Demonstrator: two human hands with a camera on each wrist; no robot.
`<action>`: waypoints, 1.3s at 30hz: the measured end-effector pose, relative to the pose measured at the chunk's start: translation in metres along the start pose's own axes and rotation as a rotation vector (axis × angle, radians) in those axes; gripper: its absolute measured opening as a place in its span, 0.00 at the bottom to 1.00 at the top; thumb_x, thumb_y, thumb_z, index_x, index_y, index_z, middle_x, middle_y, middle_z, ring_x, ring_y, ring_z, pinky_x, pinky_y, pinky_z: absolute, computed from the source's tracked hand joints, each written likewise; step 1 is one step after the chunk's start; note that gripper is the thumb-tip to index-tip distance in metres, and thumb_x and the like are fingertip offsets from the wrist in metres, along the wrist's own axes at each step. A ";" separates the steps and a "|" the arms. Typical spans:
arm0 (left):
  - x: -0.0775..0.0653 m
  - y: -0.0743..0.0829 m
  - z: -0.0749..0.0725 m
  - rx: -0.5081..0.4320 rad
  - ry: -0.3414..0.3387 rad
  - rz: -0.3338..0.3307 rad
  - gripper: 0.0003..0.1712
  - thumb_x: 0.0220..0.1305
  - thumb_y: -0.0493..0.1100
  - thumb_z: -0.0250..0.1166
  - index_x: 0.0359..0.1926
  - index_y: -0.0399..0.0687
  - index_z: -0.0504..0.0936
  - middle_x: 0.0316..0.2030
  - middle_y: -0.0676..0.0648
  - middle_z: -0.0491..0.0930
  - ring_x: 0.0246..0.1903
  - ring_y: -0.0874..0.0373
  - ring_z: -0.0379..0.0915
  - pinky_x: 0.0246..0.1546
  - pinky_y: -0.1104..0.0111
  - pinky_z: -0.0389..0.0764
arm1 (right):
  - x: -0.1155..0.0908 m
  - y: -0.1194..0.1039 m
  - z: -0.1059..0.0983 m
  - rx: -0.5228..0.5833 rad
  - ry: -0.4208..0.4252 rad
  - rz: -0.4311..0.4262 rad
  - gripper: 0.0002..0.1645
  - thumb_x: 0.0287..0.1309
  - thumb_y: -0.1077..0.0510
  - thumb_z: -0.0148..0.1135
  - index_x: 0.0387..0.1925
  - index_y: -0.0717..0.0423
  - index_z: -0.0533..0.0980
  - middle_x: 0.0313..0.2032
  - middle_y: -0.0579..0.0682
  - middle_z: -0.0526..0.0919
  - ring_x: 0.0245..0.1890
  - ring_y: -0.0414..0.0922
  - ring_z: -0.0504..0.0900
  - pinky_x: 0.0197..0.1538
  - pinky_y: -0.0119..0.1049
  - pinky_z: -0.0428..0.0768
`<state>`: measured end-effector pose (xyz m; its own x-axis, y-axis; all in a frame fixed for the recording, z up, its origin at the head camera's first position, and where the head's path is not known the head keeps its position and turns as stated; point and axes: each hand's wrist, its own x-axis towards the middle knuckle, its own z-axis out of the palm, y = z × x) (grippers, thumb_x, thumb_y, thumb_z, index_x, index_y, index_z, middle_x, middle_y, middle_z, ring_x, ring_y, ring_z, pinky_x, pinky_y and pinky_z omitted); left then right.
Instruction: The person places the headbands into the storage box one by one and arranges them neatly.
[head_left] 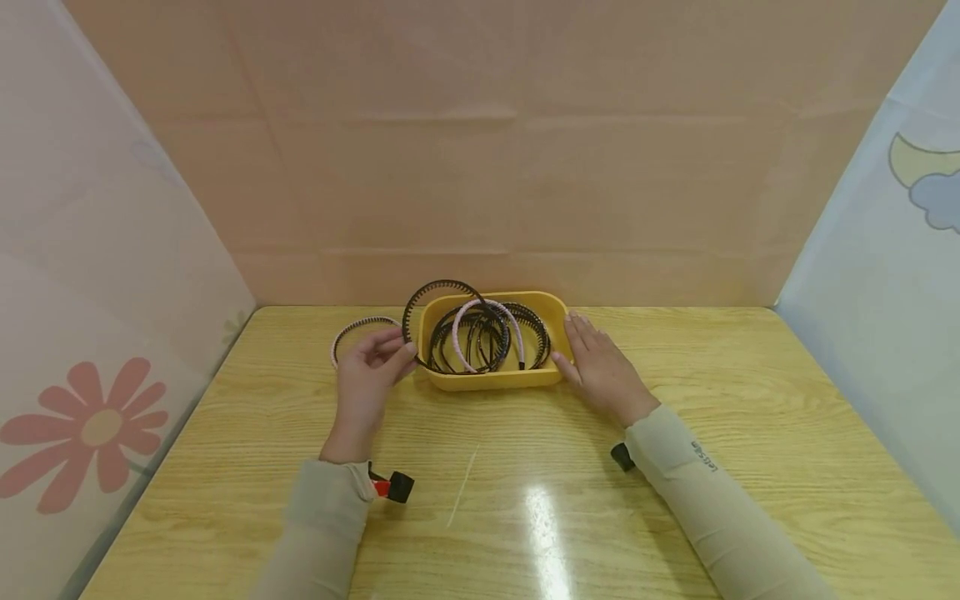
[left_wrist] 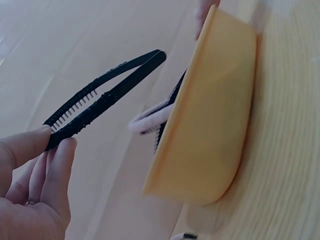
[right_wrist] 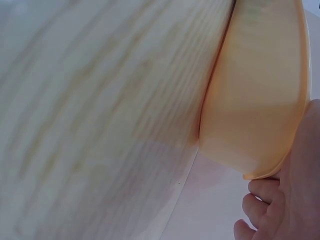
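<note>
A yellow tray (head_left: 491, 379) stands at the back middle of the wooden table and holds several headbands, among them a pink one (head_left: 487, 307) and dark toothed ones (head_left: 534, 321). My left hand (head_left: 403, 350) pinches one end of a black toothed headband (head_left: 438, 287), which arches upright over the tray's left rim. The left wrist view shows my fingertips (left_wrist: 55, 142) closed on that headband (left_wrist: 100, 100) next to the tray (left_wrist: 210, 115). My right hand (head_left: 573, 343) lies flat with straight fingers against the tray's right side; its thumb touches the wall. In the right wrist view it (right_wrist: 285, 200) meets the tray's rim (right_wrist: 260, 90).
A further headband (head_left: 356, 327), pale with dark teeth, lies on the table (head_left: 525, 500) left of the tray, behind my left hand. Paper walls close the table in at the back and on both sides.
</note>
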<state>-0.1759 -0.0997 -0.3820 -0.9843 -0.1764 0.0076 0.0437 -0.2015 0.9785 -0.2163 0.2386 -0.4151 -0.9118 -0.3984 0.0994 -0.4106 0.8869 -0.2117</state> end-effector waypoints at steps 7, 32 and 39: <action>-0.004 -0.011 0.020 0.009 -0.006 0.039 0.19 0.64 0.30 0.69 0.55 0.31 0.80 0.41 0.45 0.80 0.38 0.59 0.82 0.44 0.66 0.86 | 0.001 -0.001 0.000 -0.007 -0.017 0.014 0.45 0.80 0.39 0.37 0.78 0.69 0.44 0.79 0.63 0.44 0.79 0.59 0.43 0.77 0.58 0.48; 0.011 -0.034 0.095 0.172 -0.013 0.177 0.18 0.64 0.34 0.72 0.53 0.31 0.82 0.45 0.37 0.83 0.45 0.47 0.81 0.41 0.68 0.86 | 0.001 -0.001 -0.001 0.001 -0.008 0.004 0.44 0.80 0.41 0.39 0.78 0.69 0.45 0.79 0.64 0.46 0.79 0.60 0.45 0.77 0.59 0.48; 0.010 -0.041 0.105 0.311 0.014 0.222 0.17 0.63 0.37 0.73 0.51 0.35 0.84 0.42 0.42 0.86 0.44 0.48 0.83 0.42 0.59 0.85 | 0.000 -0.001 -0.001 0.000 -0.011 0.011 0.45 0.80 0.40 0.37 0.78 0.69 0.44 0.79 0.63 0.45 0.79 0.60 0.45 0.77 0.58 0.48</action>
<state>-0.2051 0.0078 -0.4004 -0.9540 -0.1967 0.2260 0.1997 0.1449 0.9691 -0.2160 0.2377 -0.4140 -0.9161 -0.3916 0.0862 -0.4009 0.8911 -0.2125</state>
